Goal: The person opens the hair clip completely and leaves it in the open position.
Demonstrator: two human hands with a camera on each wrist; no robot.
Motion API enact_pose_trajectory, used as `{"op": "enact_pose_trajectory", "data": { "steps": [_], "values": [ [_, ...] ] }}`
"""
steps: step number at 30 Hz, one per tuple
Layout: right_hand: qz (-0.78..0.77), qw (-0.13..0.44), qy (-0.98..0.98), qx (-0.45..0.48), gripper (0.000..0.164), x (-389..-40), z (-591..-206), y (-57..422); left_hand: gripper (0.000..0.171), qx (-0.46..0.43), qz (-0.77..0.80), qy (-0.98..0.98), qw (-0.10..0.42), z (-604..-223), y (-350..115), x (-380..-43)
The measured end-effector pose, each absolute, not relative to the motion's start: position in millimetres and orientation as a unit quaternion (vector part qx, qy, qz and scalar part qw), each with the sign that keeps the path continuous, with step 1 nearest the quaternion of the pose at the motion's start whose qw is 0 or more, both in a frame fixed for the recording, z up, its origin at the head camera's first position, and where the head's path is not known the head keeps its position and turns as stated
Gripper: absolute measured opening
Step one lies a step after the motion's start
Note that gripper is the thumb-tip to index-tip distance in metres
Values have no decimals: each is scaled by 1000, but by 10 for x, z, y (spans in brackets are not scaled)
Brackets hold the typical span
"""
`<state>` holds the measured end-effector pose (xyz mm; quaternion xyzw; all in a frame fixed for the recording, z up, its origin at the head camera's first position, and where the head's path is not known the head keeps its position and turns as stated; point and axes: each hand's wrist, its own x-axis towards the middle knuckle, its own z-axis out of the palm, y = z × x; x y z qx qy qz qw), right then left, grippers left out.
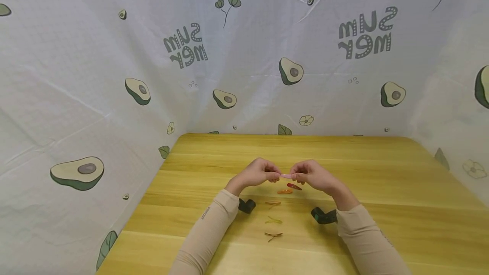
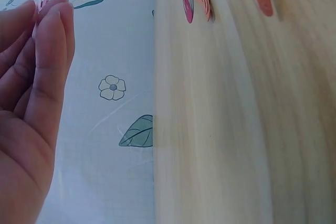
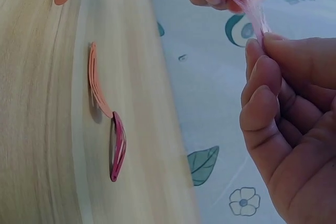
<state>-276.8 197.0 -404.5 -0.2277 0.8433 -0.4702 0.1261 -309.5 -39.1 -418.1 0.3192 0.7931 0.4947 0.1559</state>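
From where I stand, a white sheet point(image 1: 126, 50) printed with avocados hangs at the far left and runs round behind the wooden worktop point(image 1: 382, 169). A beige left sleeve point(image 1: 206, 232) reaches in over the wood, with a dark object point(image 1: 247, 206) beside its cuff. Beyond it is the left hand point(image 1: 257, 172), its grip closed in a pinch on one end of a pale pink piece point(image 1: 285, 176). Next, below the hands, hair clips lie in a rough line running away from the person: a brownish clip point(image 1: 273, 234) nearest, then a yellow-green clip point(image 1: 273, 220), a dull orange clip point(image 1: 273, 203) and a brighter orange clip point(image 1: 285, 191). The pink piece spans the gap between the hands, held above the worktop; its exact form is hard to make out. A dark red clip point(image 1: 294, 186) lies just beside the brighter orange one. The right hand point(image 1: 311, 175) has its grip closed too, thumb and fingers pinching the pink piece's other end. Farther right come a second dark object point(image 1: 324, 216) and the right sleeve point(image 1: 370, 241).
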Motion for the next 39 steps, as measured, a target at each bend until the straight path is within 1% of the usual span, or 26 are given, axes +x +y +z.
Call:
{"op": "enact_pose_trajectory", "data": {
  "steps": [9, 13, 19, 26, 39],
  "values": [
    [-474, 125, 840, -234, 21, -2741, -4012, 2021, 17, 317, 497, 794, 148, -4170, -385, -3071],
    [-469, 125, 841, -239, 21, -2733, -4011, 2035, 18, 326, 491, 793, 151, -4180, -377, -3062],
    [-460, 127, 844, -243, 16, -2728, -4004, 2069, 19, 339, 469, 800, 156, -4181, -360, -3049],
    [-457, 134, 842, -252, 18, -2711, -3987, 2097, 19, 353, 461, 800, 154, -4195, -337, -3042],
    [-471, 183, 803, -315, 21, -2749, -4067, 2228, 13, 388, 420, 806, 154, -4181, -292, -2988]
  ]
}}
